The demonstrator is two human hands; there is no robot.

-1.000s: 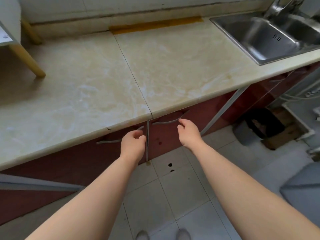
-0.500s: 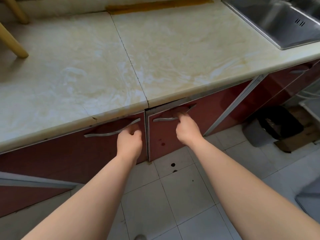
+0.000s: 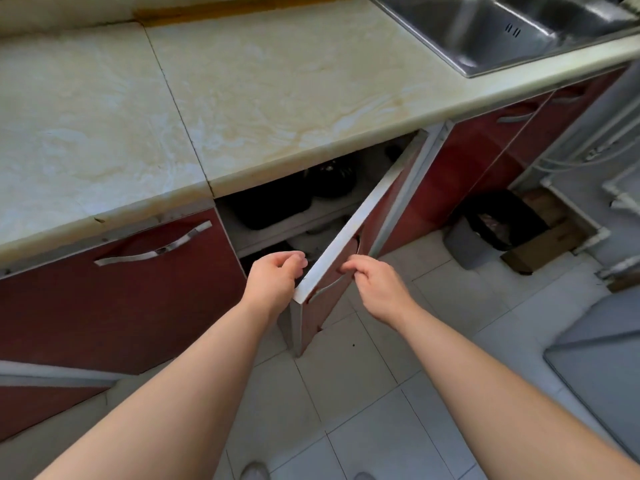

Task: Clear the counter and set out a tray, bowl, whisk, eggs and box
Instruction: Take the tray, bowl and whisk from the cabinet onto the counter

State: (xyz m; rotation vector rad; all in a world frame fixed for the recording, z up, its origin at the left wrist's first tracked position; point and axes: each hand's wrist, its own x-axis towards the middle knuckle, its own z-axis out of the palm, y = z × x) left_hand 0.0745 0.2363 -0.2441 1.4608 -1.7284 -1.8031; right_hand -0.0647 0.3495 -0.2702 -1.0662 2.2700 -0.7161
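Under the bare table, the open red cabinet door exposes shelves holding dark cookware. Right hand curls around its handle; left hand, loosely curled, touches the door's edge.

- Both forearms are bare up to the near edge of view; no sleeve, cuff or glove shows.
- The left hand wears no ring, watch or band on its visible side.
- The right hand is equally unadorned.
- At six o'clock, two pale shoe tips poke in, light grey-white and rounded.
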